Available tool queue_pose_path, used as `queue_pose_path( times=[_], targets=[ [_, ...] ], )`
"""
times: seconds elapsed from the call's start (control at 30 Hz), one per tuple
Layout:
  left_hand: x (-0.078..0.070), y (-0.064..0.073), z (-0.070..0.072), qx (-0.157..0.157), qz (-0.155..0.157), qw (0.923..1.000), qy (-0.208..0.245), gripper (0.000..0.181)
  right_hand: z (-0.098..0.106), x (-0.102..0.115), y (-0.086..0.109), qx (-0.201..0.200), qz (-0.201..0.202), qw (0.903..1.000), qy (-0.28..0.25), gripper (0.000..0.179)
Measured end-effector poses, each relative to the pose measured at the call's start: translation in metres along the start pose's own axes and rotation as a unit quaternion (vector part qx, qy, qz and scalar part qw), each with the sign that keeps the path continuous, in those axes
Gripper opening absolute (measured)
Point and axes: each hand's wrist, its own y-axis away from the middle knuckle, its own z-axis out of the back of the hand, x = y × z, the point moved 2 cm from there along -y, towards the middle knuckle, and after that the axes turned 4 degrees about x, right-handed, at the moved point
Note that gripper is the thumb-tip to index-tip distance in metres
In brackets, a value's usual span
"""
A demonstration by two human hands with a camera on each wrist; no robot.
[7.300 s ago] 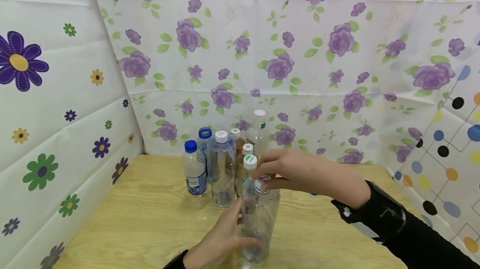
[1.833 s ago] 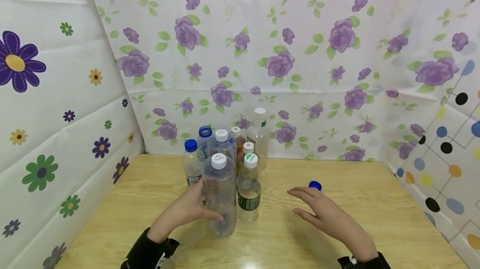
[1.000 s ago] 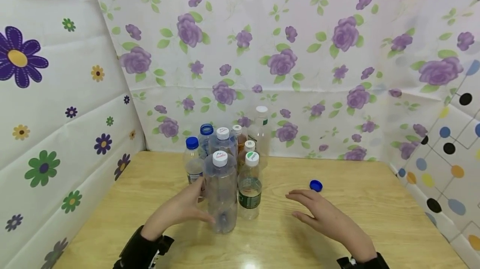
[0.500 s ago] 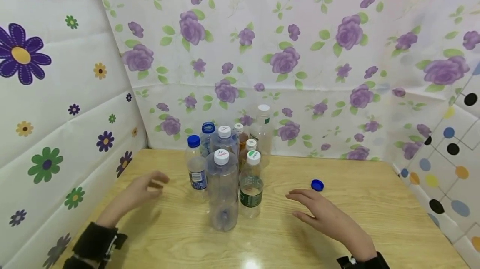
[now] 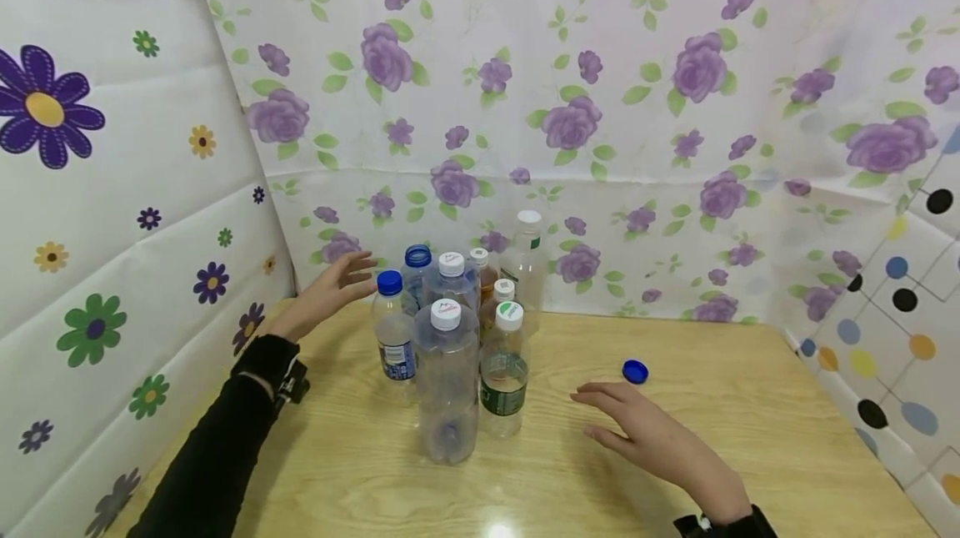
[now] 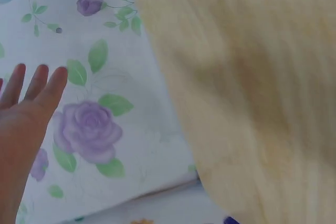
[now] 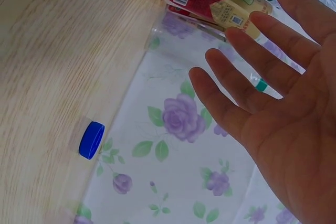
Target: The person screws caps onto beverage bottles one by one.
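Note:
My left hand [image 5: 326,294] reaches forward over the table's left side with fingers spread, holding nothing. Nearest to it are a clear bottle with a blue cap [image 5: 389,283] and, behind that, an uncapped bluish bottle with a blue neck [image 5: 417,256]. In the left wrist view, the left hand's fingers [image 6: 37,82] stand straight. My right hand [image 5: 656,442] hovers over the right half of the table, relaxed and holding nothing. A loose blue cap [image 5: 635,371] lies just beyond it. At the front of the group stands a large clear bottle with a white cap [image 5: 447,388].
Beside the large bottle is a green-labelled bottle [image 5: 504,384]. Behind stand another large white-capped bottle [image 5: 452,266], small white-capped bottles [image 5: 505,291] and a tall clear bottle [image 5: 529,250]. Flowered sheets [image 5: 570,121] wall in the wooden table [image 5: 337,471].
Earlier both hands held the large clear bottle, the right at its cap. It now stands left of the green-labelled bottle, released. My left hand drew left, then forward; the right moved right and stayed.

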Motion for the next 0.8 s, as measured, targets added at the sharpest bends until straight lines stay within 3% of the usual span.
queue_pose_path(
  times=[0.13,0.4,0.5,0.63,0.8],
  targets=[
    [-0.003,-0.02,-0.006,0.047,-0.01,0.9988,0.009,0.076,0.002,0.001,0.0,0.005,-0.002,1.0,-0.001,0.039],
    [0.001,-0.039,-0.015,0.079,-0.01,0.9953,0.055,0.08,0.001,0.003,0.0,0.008,0.004,0.9999,-0.005,0.04],
    [0.003,-0.042,-0.02,0.079,-0.001,0.9959,0.044,0.08,0.0,0.002,0.0,0.011,0.0,0.9999,-0.004,0.041],
    [0.001,-0.045,-0.027,0.077,-0.021,0.9966,0.02,0.064,0.0,0.001,0.001,0.015,-0.008,0.9998,-0.007,0.042],
    [-0.001,-0.046,-0.03,0.065,-0.028,0.997,0.03,0.057,0.002,0.001,0.001,0.019,-0.009,0.9997,-0.013,0.042]
  ],
)
